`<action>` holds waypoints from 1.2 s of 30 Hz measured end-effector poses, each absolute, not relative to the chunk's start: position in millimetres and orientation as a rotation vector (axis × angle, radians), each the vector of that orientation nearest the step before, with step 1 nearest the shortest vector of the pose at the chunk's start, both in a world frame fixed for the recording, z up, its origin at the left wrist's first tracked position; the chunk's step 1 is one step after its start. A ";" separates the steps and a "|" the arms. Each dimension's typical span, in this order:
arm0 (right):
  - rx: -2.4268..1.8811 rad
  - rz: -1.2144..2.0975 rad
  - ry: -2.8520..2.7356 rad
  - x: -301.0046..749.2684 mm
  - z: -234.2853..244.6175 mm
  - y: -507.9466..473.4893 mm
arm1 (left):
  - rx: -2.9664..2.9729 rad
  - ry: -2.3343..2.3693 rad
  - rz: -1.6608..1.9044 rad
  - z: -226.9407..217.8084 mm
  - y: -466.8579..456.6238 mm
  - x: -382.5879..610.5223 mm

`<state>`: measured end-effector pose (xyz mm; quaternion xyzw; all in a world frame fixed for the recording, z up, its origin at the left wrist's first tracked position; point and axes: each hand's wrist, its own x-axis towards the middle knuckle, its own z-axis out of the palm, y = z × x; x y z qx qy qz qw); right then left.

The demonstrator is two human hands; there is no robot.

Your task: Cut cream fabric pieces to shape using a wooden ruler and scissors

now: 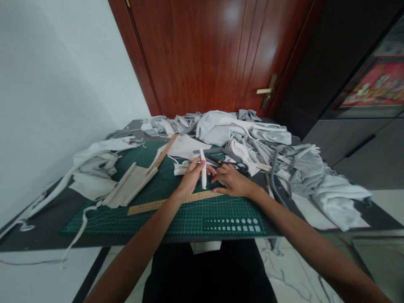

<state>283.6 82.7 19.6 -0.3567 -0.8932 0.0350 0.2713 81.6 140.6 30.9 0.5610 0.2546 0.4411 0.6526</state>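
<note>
My left hand (191, 176) is closed on a white rolled strip of fabric (203, 170), which stands nearly upright in the view. Just to its right, my right hand (232, 181) lies low over the mat, palm down, thumb and fingers apart. Something pale shows beneath its palm, too small to make out. Black-handled scissors (241, 166) lie right behind the right hand's fingers. A wooden ruler (151, 206) runs across the green cutting mat (186, 221), passing below both hands. Beyond the left hand is a small piece of white fabric (179, 169).
Grey and white fabric scraps (217, 126) are heaped along the back and right of the dark table (47, 227). At left lie a folded beige fabric piece (131, 185), a second wooden ruler (164, 153) and more cloth (94, 170). A wooden door (202, 54) stands behind.
</note>
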 end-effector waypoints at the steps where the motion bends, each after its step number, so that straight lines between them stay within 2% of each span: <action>1: -0.966 0.098 -2.438 280.2 19.9 81.4 | 1.280 0.578 0.995 30.4 140.7 81.9; 7: -0.986 0.290 -2.453 284.9 22.6 80.5 | 1.313 0.546 0.933 29.7 142.1 80.7; 14: -0.954 0.539 -1.848 287.5 19.6 83.9 | 1.516 0.562 0.852 32.8 139.6 76.2; 19: -0.869 0.770 -1.680 273.5 19.2 82.3 | 1.673 0.475 0.777 34.1 138.5 76.2; 22: -0.875 0.766 -1.651 268.6 18.4 80.3 | 1.723 0.440 0.709 33.6 138.6 75.7; 30: -0.928 0.500 -1.841 281.4 26.7 79.6 | 1.713 0.490 0.594 39.3 132.9 70.5; 36: -0.874 0.642 -1.776 279.1 26.6 80.4 | 1.656 0.529 0.548 40.1 129.6 69.1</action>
